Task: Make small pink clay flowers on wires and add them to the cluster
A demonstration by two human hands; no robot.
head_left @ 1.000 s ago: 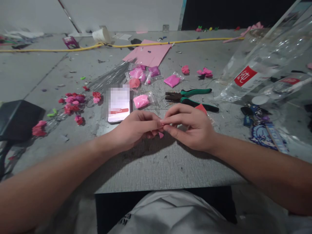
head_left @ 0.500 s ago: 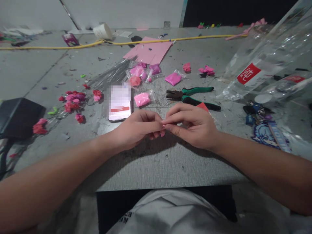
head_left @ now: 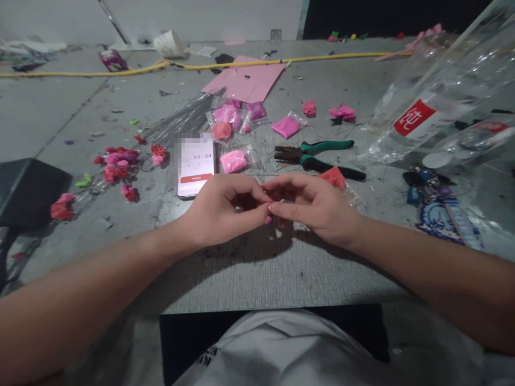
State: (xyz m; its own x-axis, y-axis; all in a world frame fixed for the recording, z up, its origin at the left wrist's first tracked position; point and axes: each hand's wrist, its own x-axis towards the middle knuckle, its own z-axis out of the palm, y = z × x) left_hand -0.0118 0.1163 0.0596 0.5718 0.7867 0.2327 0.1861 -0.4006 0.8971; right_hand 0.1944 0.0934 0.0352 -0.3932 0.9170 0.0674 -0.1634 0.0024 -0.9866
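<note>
Close together over the near part of the table, my left hand (head_left: pixel 227 209) and my right hand (head_left: pixel 322 209) meet at the fingertips. Both are pinched on a small piece of pink clay (head_left: pixel 267 220), mostly hidden by the fingers. Just beyond my left hand lie a phone (head_left: pixel 196 163) with a lit timer screen and a bag of pink clay (head_left: pixel 234 160). Beyond my right hand are a red clay packet (head_left: pixel 333 177), partly covered by the fingers, and green-handled pliers (head_left: pixel 306 154) with their handles spread.
Clay flowers on wires (head_left: pixel 120 163) lie left, beside a black box-shaped object (head_left: pixel 34 187). More clay bags (head_left: pixel 227 115), thin wires (head_left: pixel 177 120) and pink paper (head_left: pixel 249 80) lie farther back. Plastic bottles (head_left: pixel 426 126) and a keychain bundle (head_left: pixel 438 214) are right. A yellow cable (head_left: pixel 257 67) crosses behind.
My right fingers have curled down and closer to the left fingertips, around the pink clay. More of the red packet now shows. The view has shifted slightly.
</note>
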